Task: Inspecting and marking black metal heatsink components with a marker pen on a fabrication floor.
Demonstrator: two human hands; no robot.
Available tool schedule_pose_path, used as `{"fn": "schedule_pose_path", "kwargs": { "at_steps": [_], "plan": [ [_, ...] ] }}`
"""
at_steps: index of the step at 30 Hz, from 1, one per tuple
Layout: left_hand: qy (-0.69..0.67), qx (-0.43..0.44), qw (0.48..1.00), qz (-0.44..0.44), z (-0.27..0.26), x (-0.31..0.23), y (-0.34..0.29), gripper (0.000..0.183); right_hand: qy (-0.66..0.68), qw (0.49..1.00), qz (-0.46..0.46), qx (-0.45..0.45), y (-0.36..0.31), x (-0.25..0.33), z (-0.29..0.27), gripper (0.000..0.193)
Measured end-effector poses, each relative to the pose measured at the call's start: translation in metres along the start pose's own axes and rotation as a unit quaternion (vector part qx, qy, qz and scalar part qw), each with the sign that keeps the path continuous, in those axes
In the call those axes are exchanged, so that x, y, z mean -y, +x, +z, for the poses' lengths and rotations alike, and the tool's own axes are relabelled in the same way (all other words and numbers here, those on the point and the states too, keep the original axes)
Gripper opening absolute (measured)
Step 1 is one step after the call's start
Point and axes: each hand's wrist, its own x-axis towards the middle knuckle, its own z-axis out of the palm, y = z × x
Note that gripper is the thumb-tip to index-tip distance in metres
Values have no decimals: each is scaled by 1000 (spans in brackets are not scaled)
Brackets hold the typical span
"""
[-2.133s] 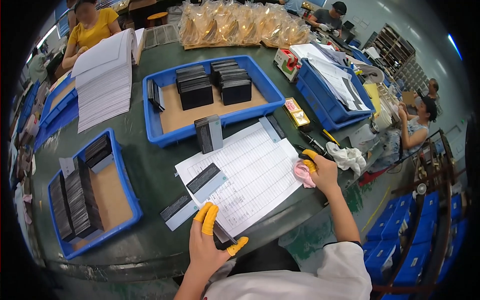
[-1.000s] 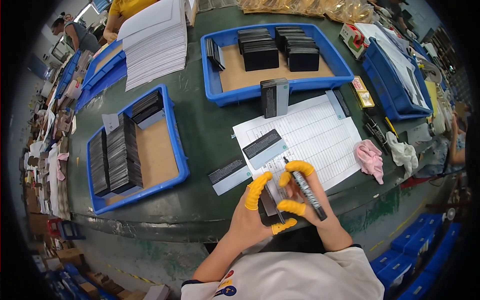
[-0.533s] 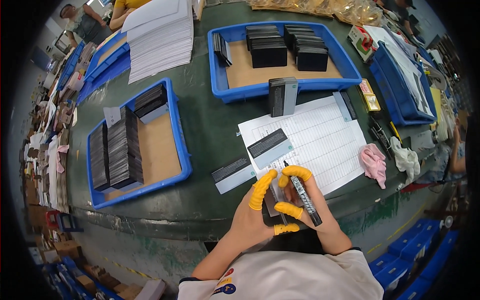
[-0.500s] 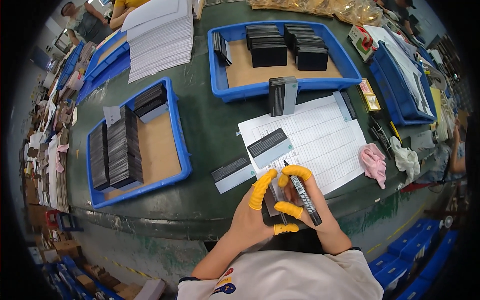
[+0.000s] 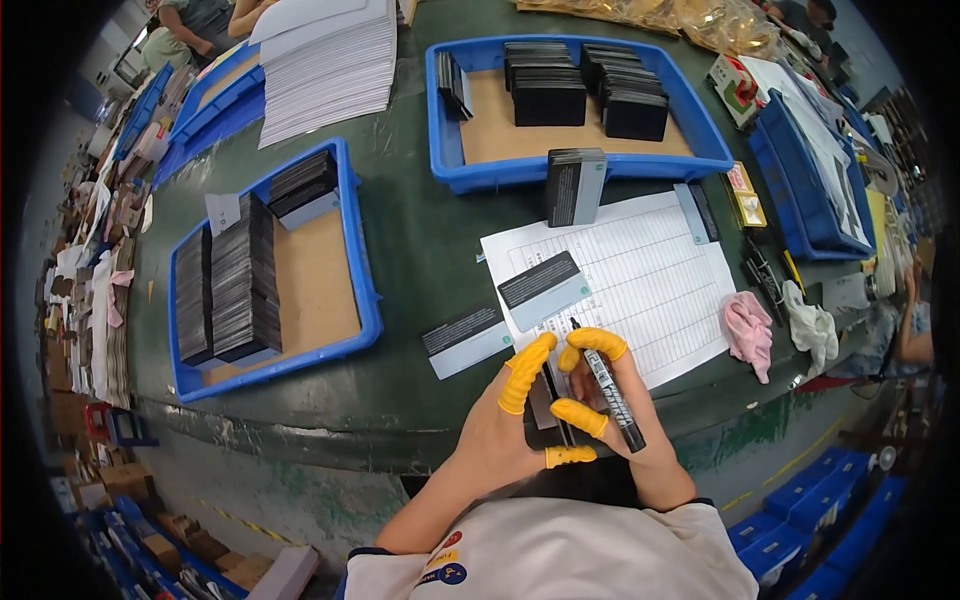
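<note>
We see a tall stack of white sheets [image 5: 325, 80] at the far left of the green table [image 5: 420, 260]; along its far edge we make out clear plastic bags [image 5: 690, 25], cut off by the view; to the right we have a blue bin [image 5: 785, 205] of papers, a small yellow box [image 5: 748, 203] just left of it; nearer us, a crumpled pink cloth [image 5: 747, 335] lies beside a white cloth [image 5: 808, 330]; below, we find blue crates [image 5: 800, 490].
</note>
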Motion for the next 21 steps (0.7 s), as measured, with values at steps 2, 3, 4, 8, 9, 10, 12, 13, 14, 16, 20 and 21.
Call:
{"fn": "schedule_pose_path", "kwargs": {
  "at_steps": [2, 3, 4, 8, 9, 10, 12, 13, 14, 16, 20, 21],
  "plan": [
    [-2, 1, 1000, -1, 0, 2, -1, 105, 2, 1000, -27, -4, 1, -3, 0, 62],
    [-4, 2, 1000, -1, 0, 3, -2, 105, 8, 1000, -29, -6, 1, -4, 0, 62],
    [-4, 1, 1000, -2, 0, 3, -2, 105, 14, 999, -31, -8, 0, -5, -1, 62],
    [-3, -4, 1000, 6, 0, 3, -2, 104, 17, 999, -27, -6, -1, -6, -3, 62],
    [-5, -2, 1000, 2, 0, 2, -2, 104, 24, 999, -26, -10, -1, -5, -2, 62],
    [-6, -2, 1000, 2, -1, 2, -2, 104, 31, 999, -25, -15, -1, -5, -2, 62],
    [3, -2, 1000, 5, -1, 2, -2, 103, 26, 999, -31, -12, 0, -6, -2, 62],
    [2, -1, 1000, 5, -2, 2, -2, 103, 20, 999, -36, -10, 0, -6, -3, 62],
    [1, -2, 1000, 8, -2, 2, -2, 102, 20, 999, -36, -10, 0, -6, -3, 62],
    [-1, -4, 1000, 11, -3, 2, -2, 102, 36, 999, -36, -17, -1, -7, -3, 62],
    [4, -1, 1000, 8, -3, 0, -1, 103, 41, 999, -29, -16, 0, -5, -3, 63],
    [8, -6, 1000, 14, -3, -1, 0, 103, 34, 999, -27, -12, 0, -5, -3, 63]
  ]
}}
